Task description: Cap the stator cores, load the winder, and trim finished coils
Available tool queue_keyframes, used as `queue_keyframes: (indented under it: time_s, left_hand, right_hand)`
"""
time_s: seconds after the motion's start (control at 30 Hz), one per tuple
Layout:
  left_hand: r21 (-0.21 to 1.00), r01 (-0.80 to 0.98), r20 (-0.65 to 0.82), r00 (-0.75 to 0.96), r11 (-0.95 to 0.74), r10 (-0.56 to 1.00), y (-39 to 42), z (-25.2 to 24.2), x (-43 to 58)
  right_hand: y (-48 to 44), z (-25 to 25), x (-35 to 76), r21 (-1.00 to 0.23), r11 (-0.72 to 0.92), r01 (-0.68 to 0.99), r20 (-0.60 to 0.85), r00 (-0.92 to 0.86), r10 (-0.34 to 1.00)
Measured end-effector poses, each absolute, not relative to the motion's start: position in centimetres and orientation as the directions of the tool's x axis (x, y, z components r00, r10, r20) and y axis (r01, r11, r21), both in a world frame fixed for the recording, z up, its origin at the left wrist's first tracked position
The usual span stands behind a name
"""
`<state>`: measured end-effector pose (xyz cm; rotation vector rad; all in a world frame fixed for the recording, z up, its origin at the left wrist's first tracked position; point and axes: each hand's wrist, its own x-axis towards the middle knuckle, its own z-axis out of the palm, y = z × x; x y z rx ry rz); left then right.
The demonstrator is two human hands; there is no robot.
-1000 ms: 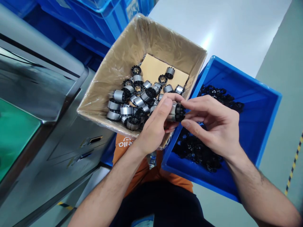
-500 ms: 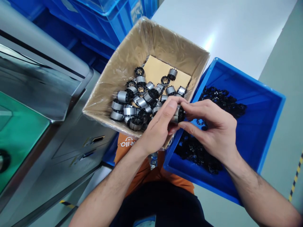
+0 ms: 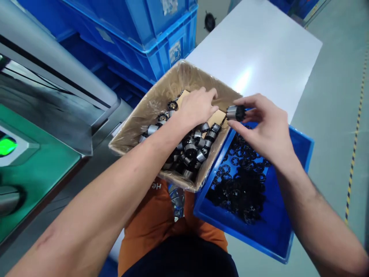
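Note:
My right hand (image 3: 266, 125) pinches a stator core (image 3: 231, 113), a silvery metal cylinder with a black toothed end piece, above the line where the box and the blue bin meet. My left hand (image 3: 197, 105) is over the far part of the plastic-lined cardboard box (image 3: 144, 115), its fingers bent but apart, with nothing visible between thumb and forefinger. Under it, several more stator cores (image 3: 190, 148) lie heaped in the box, partly hidden by my left forearm. A brown cardboard sheet (image 3: 218, 116) shows among them.
Many loose black toothed rings (image 3: 245, 188) lie in the blue bin (image 3: 300, 142) at the right. Stacked blue crates (image 3: 170, 42) stand behind the box, beside a white table (image 3: 265, 50). A machine with a green panel (image 3: 43, 177) borders the left.
My hands have parted. The left one has let go of the stator core and moved further into the box; the right one has lifted it up and away. The view has shifted.

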<state>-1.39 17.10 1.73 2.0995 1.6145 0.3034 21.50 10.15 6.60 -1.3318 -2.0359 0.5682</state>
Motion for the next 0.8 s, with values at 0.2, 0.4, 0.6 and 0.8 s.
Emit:
queue_keyframes:
  time_s: [0.2, 0.4, 0.6, 0.8]
  left_hand:
    - [0.475, 0.867, -0.193, 0.271, -0.152, 0.943, 20.8, -2.6, -1.2]
    - [0.471, 0.879, -0.158, 0.159, -0.067, 0.975, 21.6, -3.1, -4.9]
    - [0.492, 0.861, -0.207, 0.257, -0.127, 0.944, 21.7, -3.1, -5.6]
    - [0.48, 0.864, -0.298, 0.325, -0.153, 0.898, 21.6, -2.6, -5.5]
  right_hand:
    - [18.1, 6.4, 16.9, -0.061, 0.391, 0.919, -0.201, -0.395, 0.897]
    - [22.1, 2.5, 12.7, 0.001, 0.434, 0.901, -0.371, -0.403, 0.837]
    - [21.4, 2.5, 12.5, 0.005, 0.488, 0.873, -0.426, -0.44, 0.791]
    - [18.9, 2.1, 12.0, 0.027, 0.52, 0.854, -0.554, -0.42, 0.719]
